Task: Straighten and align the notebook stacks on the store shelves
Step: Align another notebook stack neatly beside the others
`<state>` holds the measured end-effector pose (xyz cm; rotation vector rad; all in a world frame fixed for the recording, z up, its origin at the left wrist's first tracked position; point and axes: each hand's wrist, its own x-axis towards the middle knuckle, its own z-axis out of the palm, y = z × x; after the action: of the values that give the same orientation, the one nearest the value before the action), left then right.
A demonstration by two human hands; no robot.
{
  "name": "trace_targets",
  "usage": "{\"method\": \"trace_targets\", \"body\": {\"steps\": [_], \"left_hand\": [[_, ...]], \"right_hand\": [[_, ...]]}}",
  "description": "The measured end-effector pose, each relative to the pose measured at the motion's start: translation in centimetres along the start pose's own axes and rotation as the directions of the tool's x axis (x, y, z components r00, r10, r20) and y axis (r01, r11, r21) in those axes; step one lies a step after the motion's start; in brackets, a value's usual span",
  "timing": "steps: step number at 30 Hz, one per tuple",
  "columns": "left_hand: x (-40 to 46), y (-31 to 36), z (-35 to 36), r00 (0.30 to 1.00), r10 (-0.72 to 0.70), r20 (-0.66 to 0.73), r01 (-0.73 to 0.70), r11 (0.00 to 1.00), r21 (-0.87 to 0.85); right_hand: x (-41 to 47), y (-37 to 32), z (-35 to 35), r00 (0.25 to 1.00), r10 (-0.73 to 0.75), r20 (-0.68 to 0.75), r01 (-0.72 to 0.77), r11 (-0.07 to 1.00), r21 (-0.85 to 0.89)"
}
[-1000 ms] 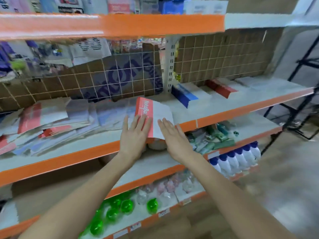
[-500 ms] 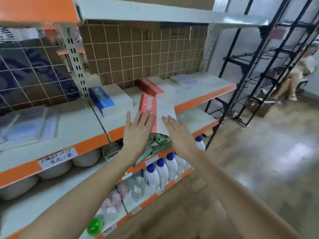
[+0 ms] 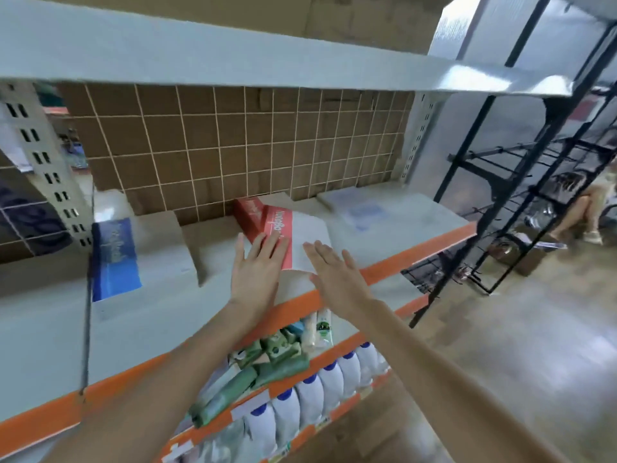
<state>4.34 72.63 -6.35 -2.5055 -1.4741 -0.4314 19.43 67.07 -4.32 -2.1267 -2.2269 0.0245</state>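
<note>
Head camera, store aisle — two voices over one frame.

**Desk:** What are your hands doing?

**Me:** My left hand [image 3: 257, 272] and right hand [image 3: 334, 272] are both flat, fingers straight, carrying a red-spined notebook [image 3: 293, 242] between them. The left fingers lie across its red band, the right palm against its pale cover. Neither hand curls round it.

**Desk:** Where is the notebook?

**Me:** Over the grey shelf [image 3: 150, 315] with the orange front edge, its far end just in front of the red notebook stack [image 3: 248, 215] at the back, against the wire grid panel [image 3: 233, 145]. Whether it has touched down, I cannot tell.

**Desk:** What changed in the last second?

**Me:** A second ago I held this same notebook at a messy heap in the neighbouring bay. Half a second ago I was swinging right past the upright. Now it sits before its matching red pile, with the blue notebook stack [image 3: 115, 259] well off to the left and a pale stack [image 3: 360, 212] to the right.

**Desk:** Meaning?

**Me:** I judge the stray has reached its own kind; what remains is sliding it back and squaring its edges. Risk: flat palms give little hold, so it could skew.
</note>
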Motion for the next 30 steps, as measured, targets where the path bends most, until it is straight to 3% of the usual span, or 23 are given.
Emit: {"method": "trace_targets", "body": {"steps": [3,14,19,24,30], "left_hand": [[2.9,0.5,1.9,0.998,-0.044,0.041,0.043,0.999,0.012],[5.9,0.5,5.0,0.950,-0.190,0.248,0.194,0.981,0.010],[5.2,0.5,5.1,0.935,-0.242,0.260,0.255,0.967,-0.016],[4.6,0.4,4.9,0.897,-0.354,0.265,0.370,0.929,-0.008],[4.8,0.1,4.6,0.873,-0.338,0.350,0.346,0.937,0.041]], "right_hand": [[3.3,2.8,0.4,0.999,-0.028,0.025,0.029,0.999,-0.041],[11.1,7.6,3.1,0.958,-0.249,0.145,0.242,0.968,0.062],[13.2,9.6,3.5,0.910,-0.357,0.210,0.339,0.933,0.116],[14.6,10.6,3.7,0.879,-0.430,0.205,0.391,0.897,0.205],[15.2,10.8,4.1,0.872,-0.457,0.177,0.377,0.857,0.352]]}}
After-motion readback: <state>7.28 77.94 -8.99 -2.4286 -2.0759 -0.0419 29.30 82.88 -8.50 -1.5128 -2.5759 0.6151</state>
